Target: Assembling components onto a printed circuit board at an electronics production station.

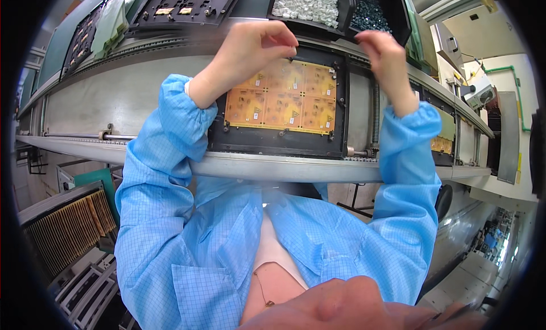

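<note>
My left hand [247, 51] is over the far left part of an orange circuit board panel [281, 97], its thumb and forefinger pinched on a small white component [293, 51]. The panel lies flat in a black carrier frame [273, 141] on the conveyor. Several board sections with small dark parts and white labels show on it. My right hand [389, 63] is raised beyond the carrier's far right corner, close to a bin of small dark components [368, 16]. Its fingers are curled together and slightly blurred; whatever is between them is hidden.
A black bin of white components [306, 6] stands beyond the panel, left of the dark ones. Another black carrier [185, 10] sits at the far left. The conveyor's front rail [284, 167] runs before me. A rack of boards [68, 233] stands at lower left.
</note>
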`<state>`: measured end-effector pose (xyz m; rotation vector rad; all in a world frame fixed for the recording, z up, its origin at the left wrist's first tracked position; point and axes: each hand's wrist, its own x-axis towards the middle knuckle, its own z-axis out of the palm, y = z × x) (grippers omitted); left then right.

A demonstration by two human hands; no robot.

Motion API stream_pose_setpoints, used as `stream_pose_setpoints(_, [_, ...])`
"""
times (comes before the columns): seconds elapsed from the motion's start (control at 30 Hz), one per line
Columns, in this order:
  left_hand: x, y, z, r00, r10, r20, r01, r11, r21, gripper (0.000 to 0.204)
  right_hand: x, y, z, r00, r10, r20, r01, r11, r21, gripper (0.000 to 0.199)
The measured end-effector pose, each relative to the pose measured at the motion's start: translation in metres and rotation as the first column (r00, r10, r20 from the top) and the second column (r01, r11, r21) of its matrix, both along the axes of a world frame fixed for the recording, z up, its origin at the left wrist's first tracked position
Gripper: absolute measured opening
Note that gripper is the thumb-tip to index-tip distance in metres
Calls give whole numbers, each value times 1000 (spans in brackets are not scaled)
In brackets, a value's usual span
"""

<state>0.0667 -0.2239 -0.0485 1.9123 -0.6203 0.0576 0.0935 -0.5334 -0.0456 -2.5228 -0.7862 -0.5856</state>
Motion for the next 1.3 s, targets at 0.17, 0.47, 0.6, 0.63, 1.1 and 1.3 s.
stream_pose_setpoints(0.17, [-20, -26, -8, 981, -138, -138, 139, 990, 2, 11, 70, -33, -11, 980, -178, 85, 188, 973, -135, 18])
stream_pose_setpoints(0.47, [-22, -66, -12, 978, -103, -181, 144, 962, 230, 13, 110, -39, -37, 961, -265, 84, 278, 922, -268, 14])
stream_pose_setpoints(0.6, [-17, -79, -33, 985, -155, -80, 171, 943, 285, 13, 123, -44, -57, 995, 25, 99, -23, 1000, -20, 10])
stream_pose_setpoints(0.63, [-18, -79, -35, 989, -145, -29, 146, 931, 334, 12, 120, -33, -51, 959, -275, 62, 273, 853, -445, 9])
stream_pose_setpoints(1.1, [-23, -105, -47, 960, -249, 131, 147, 842, 520, 9, 70, -27, -22, 970, -199, 142, 172, 969, 180, 5])
stream_pose_setpoints(1.3, [-34, -107, -45, 941, -244, 235, 71, 820, 568, 8, 13, -21, -6, 980, -95, -176, 145, 941, 304, 15])
